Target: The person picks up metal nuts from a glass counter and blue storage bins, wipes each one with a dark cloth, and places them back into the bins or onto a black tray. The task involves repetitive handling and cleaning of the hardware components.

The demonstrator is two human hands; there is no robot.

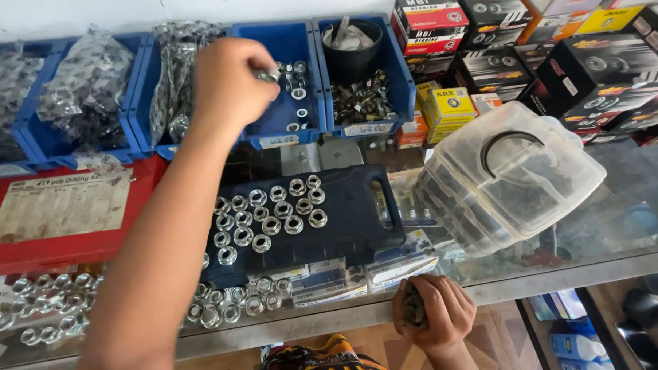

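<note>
My left hand (230, 83) reaches far forward over a blue bin (288, 107) with a few loose silver nuts, its fingertips pinched on a nut (269, 75). My right hand (435, 313) rests at the counter's front edge, closed around a handful of dark metal parts (414, 306). Between them a dark blue case (342, 215) lies flat with several shiny flanged nuts (270, 212) set in rows on its lid. More nuts (237, 302) lie on the glass near the front edge.
Other blue bins (24, 134) hold bagged metal parts. A red flat box (58, 212) lies at left, a clear plastic organiser (511, 177) at right, stacked bearing boxes (538, 46) behind. A black cup (352, 43) stands in the right bin.
</note>
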